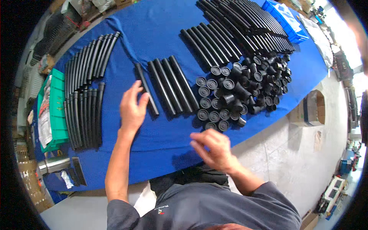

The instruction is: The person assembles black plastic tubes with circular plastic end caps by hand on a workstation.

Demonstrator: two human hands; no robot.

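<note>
My left hand (132, 107) is at the left side of a single black tube (147, 90) lying on the blue cloth. Its fingertips and thumb are apart, close against the tube; whether they touch it is hard to tell. Just right of that tube several more black tubes (172, 86) lie side by side. My right hand (214, 148), slightly blurred, hovers over the near edge of the table with fingers bent and a little apart, nothing visible in them. Beyond it spreads a heap of black round end caps (227, 84), some upright, others tipped over.
Two rows of capped black tubes (80, 119) lie at the left, beside a green crate (57, 111). More black tubes (245, 27) are stacked at the far right near a blue crate (285, 21). A metal cylinder (54, 165) sits on the blue cloth (134, 157) at the near left.
</note>
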